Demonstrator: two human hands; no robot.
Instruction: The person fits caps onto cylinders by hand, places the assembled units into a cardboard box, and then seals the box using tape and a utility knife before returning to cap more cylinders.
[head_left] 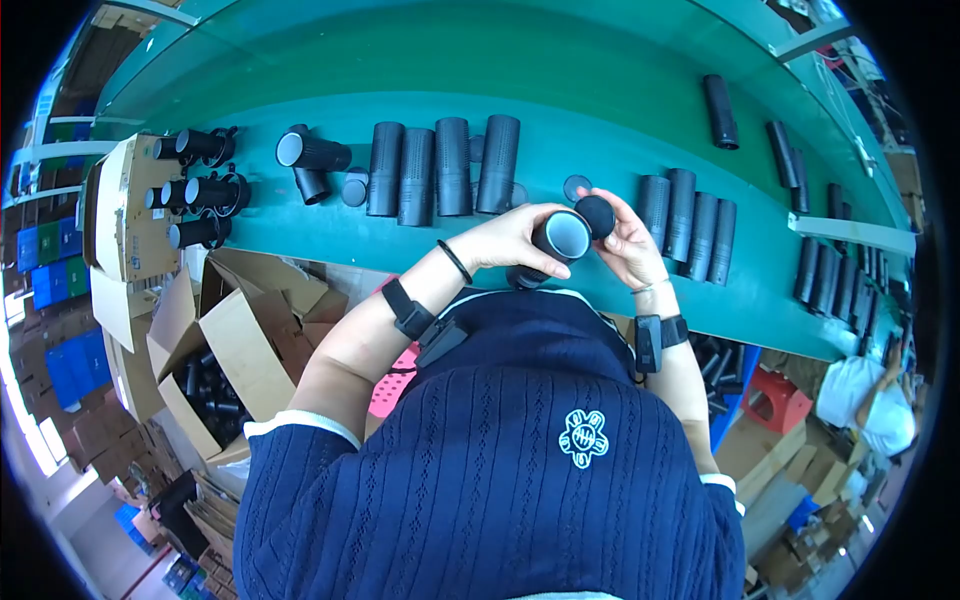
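My left hand (518, 243) is wrapped round a black cylindrical tube (563, 237), whose open end with a pale inside tilts up toward me. Between the fingers of my right hand (632, 245) is a round black cap (596, 215), held right beside the tube's mouth. Whether cap and rim touch, I cannot tell. Just beyond them a loose round cap (577, 188) lies on the green table (600, 130). Left of my hands stretches a row of black ribbed tubes (452, 165), with a few more caps (355, 190) among them.
More black tubes (680, 215) lie to the right of my hands. At the far left, black tubes with rings (210, 190) rest by a cardboard box (135, 210). An open carton (215, 400) of black parts stands below the table edge. Another person (865, 405) is at the far right.
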